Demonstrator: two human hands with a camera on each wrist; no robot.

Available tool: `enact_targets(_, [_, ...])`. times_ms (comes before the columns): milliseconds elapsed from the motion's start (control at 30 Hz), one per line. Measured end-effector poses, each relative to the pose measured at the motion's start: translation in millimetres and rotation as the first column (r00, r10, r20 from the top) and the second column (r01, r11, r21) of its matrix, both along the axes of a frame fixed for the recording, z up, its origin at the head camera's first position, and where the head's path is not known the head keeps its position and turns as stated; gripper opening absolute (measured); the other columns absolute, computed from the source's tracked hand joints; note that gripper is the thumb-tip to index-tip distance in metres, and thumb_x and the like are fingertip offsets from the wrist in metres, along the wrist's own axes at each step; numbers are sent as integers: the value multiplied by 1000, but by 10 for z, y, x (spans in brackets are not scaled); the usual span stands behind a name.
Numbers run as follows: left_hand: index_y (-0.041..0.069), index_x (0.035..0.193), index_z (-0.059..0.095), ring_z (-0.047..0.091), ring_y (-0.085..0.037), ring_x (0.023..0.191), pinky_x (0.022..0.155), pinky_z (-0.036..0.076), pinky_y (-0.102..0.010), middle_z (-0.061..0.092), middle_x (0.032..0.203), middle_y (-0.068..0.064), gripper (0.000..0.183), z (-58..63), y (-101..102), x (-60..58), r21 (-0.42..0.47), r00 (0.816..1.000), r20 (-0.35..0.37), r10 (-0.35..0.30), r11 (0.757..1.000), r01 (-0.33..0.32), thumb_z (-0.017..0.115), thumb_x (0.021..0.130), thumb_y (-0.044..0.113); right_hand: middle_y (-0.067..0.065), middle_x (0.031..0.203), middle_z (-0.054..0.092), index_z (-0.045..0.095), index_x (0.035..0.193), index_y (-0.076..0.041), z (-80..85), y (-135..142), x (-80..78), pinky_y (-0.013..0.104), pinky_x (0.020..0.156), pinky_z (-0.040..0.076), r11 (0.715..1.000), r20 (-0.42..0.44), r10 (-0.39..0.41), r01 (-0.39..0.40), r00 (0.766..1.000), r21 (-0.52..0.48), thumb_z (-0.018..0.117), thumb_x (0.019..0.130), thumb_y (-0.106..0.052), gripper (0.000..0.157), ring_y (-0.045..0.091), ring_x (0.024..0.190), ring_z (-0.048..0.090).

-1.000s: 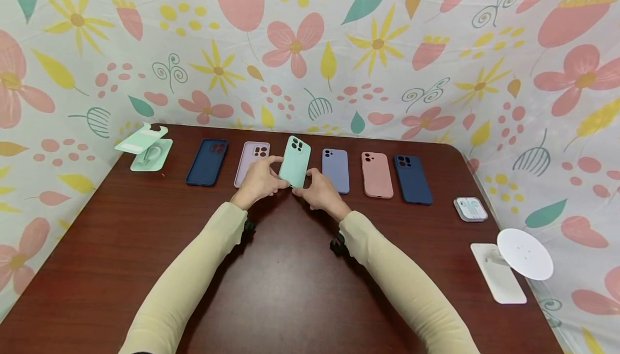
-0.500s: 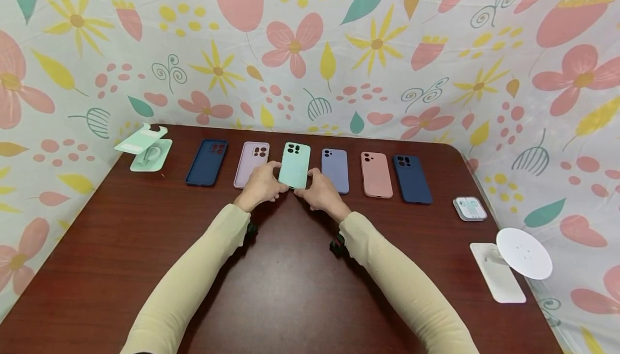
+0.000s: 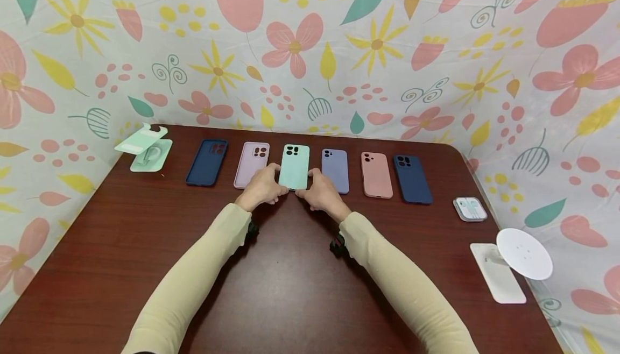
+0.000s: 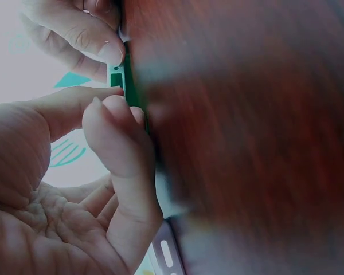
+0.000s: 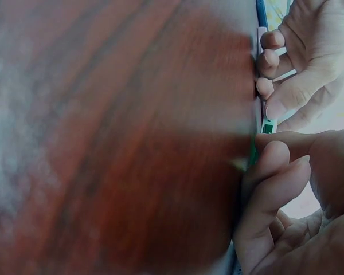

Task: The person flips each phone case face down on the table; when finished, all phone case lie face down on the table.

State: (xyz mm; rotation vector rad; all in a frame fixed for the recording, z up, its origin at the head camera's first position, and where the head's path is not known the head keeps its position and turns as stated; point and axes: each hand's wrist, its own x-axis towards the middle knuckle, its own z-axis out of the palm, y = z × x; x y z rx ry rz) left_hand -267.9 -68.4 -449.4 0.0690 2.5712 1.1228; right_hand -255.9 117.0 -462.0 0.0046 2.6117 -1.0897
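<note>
A mint green phone case [image 3: 294, 167] lies back-up on the dark wooden table, its camera holes toward the wall. My left hand [image 3: 263, 185] holds it at the near left corner, and my right hand [image 3: 322, 189] grips the near right corner. Both thumbs meet its near edge, while the index fingers reach along the sides. In the left wrist view the case's end with a port slot [image 4: 116, 79] shows between the two thumbs. To its left is a lilac phone case [image 3: 247, 165], partly covered by my left hand; a periwinkle phone case [image 3: 335, 171] lies to its right.
The row continues with a dark blue case [image 3: 203, 165] at far left, then a pink case [image 3: 378, 177] and another navy case [image 3: 413, 182] at right. A mint stand [image 3: 151, 155] is back left; boxed earphones [image 3: 470, 209] and a white stand [image 3: 499, 273] are at right.
The mint phone case was tilted and raised; it has been straightened and lowered flat into line with the others. Both hands keep hold of it and have shifted slightly toward me.
</note>
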Motion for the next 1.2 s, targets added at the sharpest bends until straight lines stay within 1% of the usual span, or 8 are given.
enact_targets(433, [0,161,43,62,-10,50,51,60,-22,67,75,-7,71,-50,-45,-54,19,1000,30,5,1000,-6,75,98,9,7,70,62,40,161,-6,1,-45,8,25,47,51,1000,14,-17,17,1000,3,77,104,-23,71,15,47,57])
enact_targets(533, [1,161,44,64,-10,52,53,62,-24,68,78,-9,70,-23,-40,-21,25,999,29,17,1000,-18,75,99,12,7,71,62,38,163,-5,1,-52,1,25,48,51,1000,22,-17,17,1000,4,76,104,-24,73,14,47,57])
enact_targets(800, [1,161,43,65,-11,52,54,63,-25,71,77,-12,66,-40,-71,-6,69,1000,-2,8,998,-8,71,104,19,5,70,61,29,168,-11,18,-74,-4,27,49,52,1000,40,-19,19,999,0,78,103,-31,84,16,49,58])
enact_targets(933, [2,161,44,66,-11,53,55,64,-26,73,82,-13,65,-11,-112,2,92,1000,-7,-11,996,12,71,105,19,7,69,65,26,170,-13,-131,-22,-129,31,52,55,1000,55,5,-5,998,6,79,101,-37,90,20,52,63])
enact_targets(1033, [3,161,45,68,-13,56,56,64,-26,74,86,-14,65,9,-172,16,124,1000,-1,-30,992,30,71,105,20,15,98,77,30,168,-11,-257,3,-193,40,72,63,998,-5,25,-25,1000,50,80,98,-44,92,28,83,77])
enact_targets(1100, [4,161,45,69,-14,57,57,64,-26,74,88,-14,65,16,-220,23,141,999,1,-43,989,42,71,105,21,19,120,77,32,168,-10,-215,-7,-142,45,88,63,997,-51,33,-29,998,75,80,98,-46,92,32,107,77])
enact_targets(1167, [4,162,44,70,-15,58,58,64,-26,72,87,-13,66,29,-267,34,152,998,-7,-55,987,55,72,105,22,21,127,75,35,166,-9,-184,-26,-97,47,93,61,996,-92,28,-20,995,87,81,97,-46,92,34,117,73])
enact_targets(1200, [4,162,44,70,-15,59,58,64,-26,70,87,-12,67,34,-292,36,151,998,-10,-59,987,60,72,105,22,19,119,76,35,166,-10,-151,-37,-66,46,88,61,997,-96,23,-16,995,73,82,96,-46,92,32,109,74])
